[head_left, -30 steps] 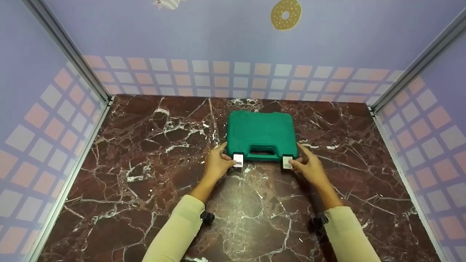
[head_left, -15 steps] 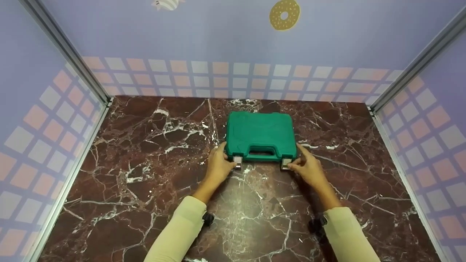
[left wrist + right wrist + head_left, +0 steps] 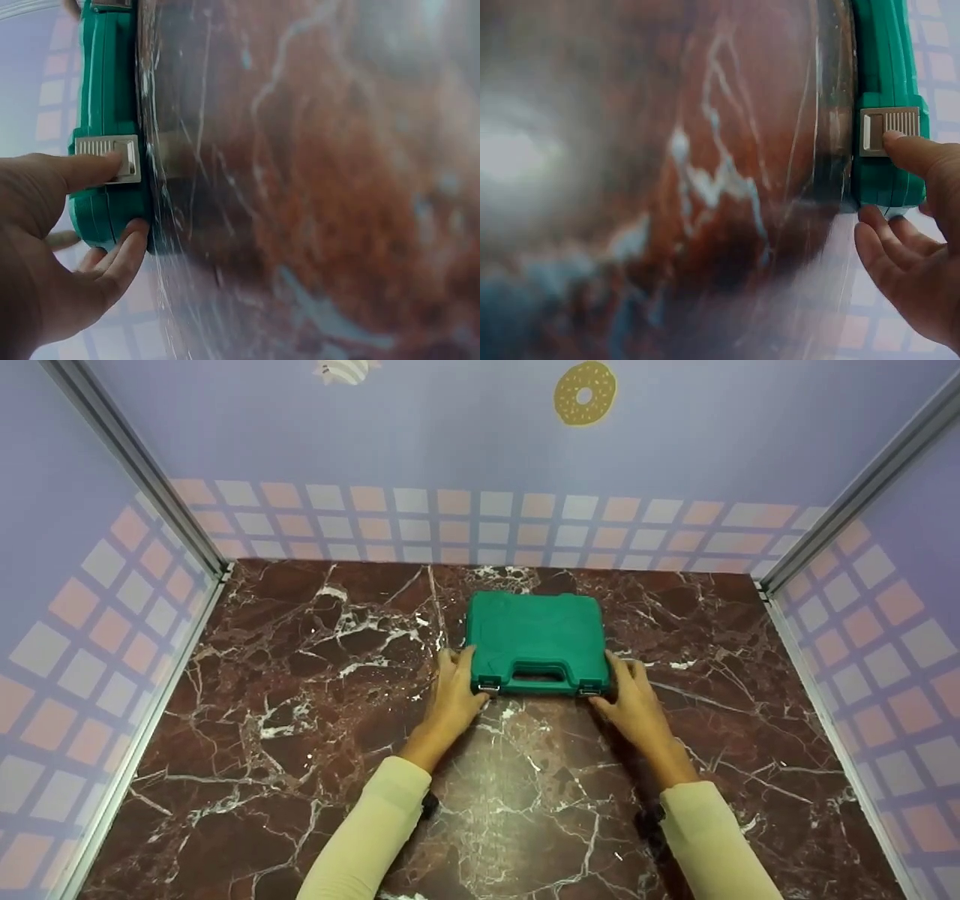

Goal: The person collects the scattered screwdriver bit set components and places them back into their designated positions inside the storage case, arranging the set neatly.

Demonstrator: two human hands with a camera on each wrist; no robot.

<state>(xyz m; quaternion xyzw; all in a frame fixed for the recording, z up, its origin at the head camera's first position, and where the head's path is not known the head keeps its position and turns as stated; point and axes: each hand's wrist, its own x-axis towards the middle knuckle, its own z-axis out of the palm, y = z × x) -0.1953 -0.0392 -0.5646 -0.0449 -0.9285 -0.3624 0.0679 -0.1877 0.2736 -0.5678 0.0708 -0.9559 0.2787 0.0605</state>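
A green plastic carrying case (image 3: 536, 634) lies flat with its lid down and its handle toward me. My left hand (image 3: 451, 694) grips its near left corner. In the left wrist view, that thumb presses the left metal latch (image 3: 109, 157), which lies flat against the front, while the fingers reach the case's side. At the opposite near corner, my right hand (image 3: 636, 706) holds the case likewise. Its thumb sits on the right latch (image 3: 889, 131) in the right wrist view, with fingertips against the side. The case's contents are hidden.
The case stands on a dark red marbled tabletop (image 3: 300, 780). A purple back wall (image 3: 450, 427) with pale and pink squares rises behind it, and side walls meet it at grey metal corner posts (image 3: 142, 457).
Both latches, which stuck out toward me, have been folded down against the front of the case. My thumbs have followed them, and my fingers have shifted along the sides. The case stays about where it was.
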